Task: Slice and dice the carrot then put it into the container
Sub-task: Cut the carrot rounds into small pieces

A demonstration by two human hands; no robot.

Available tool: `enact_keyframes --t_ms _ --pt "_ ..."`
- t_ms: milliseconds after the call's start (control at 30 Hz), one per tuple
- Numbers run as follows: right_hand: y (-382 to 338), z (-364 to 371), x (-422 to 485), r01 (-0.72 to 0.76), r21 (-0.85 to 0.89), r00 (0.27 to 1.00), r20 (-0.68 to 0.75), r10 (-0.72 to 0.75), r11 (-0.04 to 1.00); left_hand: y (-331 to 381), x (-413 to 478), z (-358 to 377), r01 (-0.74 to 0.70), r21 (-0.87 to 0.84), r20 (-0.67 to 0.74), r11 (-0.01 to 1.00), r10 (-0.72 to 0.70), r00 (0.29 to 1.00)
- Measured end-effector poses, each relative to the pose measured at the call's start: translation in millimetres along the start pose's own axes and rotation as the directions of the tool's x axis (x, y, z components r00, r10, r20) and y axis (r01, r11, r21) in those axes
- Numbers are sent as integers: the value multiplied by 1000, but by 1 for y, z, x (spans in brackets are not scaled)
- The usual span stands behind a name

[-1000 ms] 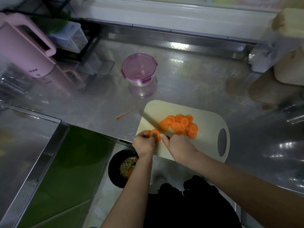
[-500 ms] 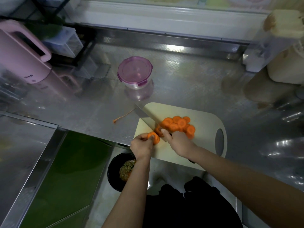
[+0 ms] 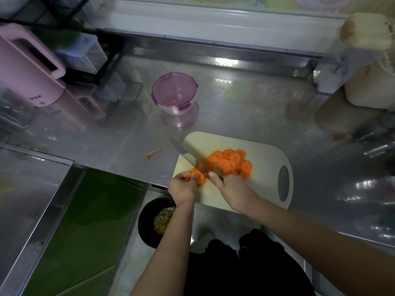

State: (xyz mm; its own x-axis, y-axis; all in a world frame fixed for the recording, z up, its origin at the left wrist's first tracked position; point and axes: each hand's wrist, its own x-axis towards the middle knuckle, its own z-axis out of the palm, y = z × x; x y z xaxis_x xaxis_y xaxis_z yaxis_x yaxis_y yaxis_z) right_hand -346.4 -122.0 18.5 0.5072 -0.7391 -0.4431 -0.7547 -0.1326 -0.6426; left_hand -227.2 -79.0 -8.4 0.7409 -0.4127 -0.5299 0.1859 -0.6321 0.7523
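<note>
– Where's the carrot at?
– Last stub of carrot (image 3: 197, 177) is pinched in the left hand's (image 3: 182, 186) fingertips, at the near corner of the cutting board (image 3: 263, 167). Right hand (image 3: 229, 186) is curled round the knife (image 3: 188, 155) handle, with the blade angled away past the left knuckles.
– Cutting right now?
– Can't tell if the edge is on the stub or just over it; it's dim & blurry there.
– And the rest?
– The pile of slices (image 3: 229, 162) is just beyond the right hand, overlapping. None diced yet, I'd say.
– Container?
– The container (image 3: 174, 92) is well beyond both hands on the steel counter (image 3: 235, 116), purple lid on. It needs opening first.
– Is the stub tricky?
– Prob. Carrot's stiff, light & a bit slick where cut, and a short round bit wants to roll. Hold it by the sides, fingertips tucked back from the blade.
– Slices?
– Firm, won't bruise. Stack a few flat & press from the top w/ curled fingers to dice.
– Anything else?
– A peel strip (image 3: 158, 150) is out past the left hand, and a black bowl (image 3: 147, 223) of scraps is under the left wrist.
</note>
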Motion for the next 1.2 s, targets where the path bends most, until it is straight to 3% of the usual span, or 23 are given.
enact_keyframes --t_ms 367,567,667,833,1000,1100,1200 --pt "-17 7 -1 -42 -208 996 73 58 977 -1 3 -1 1 40 1 999 -1 1000" --pt "-20 14 9 -58 -229 995 71 76 972 -3 6 -1 6 24 4 1000 -6 1000" --pt "-21 16 10 -90 -187 992 69 104 978 -8 10 0 -7 16 21 1000 6 1000" --pt "-25 9 12 -179 38 983 55 176 983 -9 11 1 -1 36 7 999 1 1000" --pt "-14 1 28 -17 106 999 -40 22 994 -3 5 0 -23 43 -2 999 23 1000" --pt "-6 -1 27 -62 84 997 43 59 995 -5 7 0 -24 27 5 999 24 1000" --pt "1 -3 16 -52 162 999 20 50 985 -9 11 2 18 -25 29 1000 -17 999"
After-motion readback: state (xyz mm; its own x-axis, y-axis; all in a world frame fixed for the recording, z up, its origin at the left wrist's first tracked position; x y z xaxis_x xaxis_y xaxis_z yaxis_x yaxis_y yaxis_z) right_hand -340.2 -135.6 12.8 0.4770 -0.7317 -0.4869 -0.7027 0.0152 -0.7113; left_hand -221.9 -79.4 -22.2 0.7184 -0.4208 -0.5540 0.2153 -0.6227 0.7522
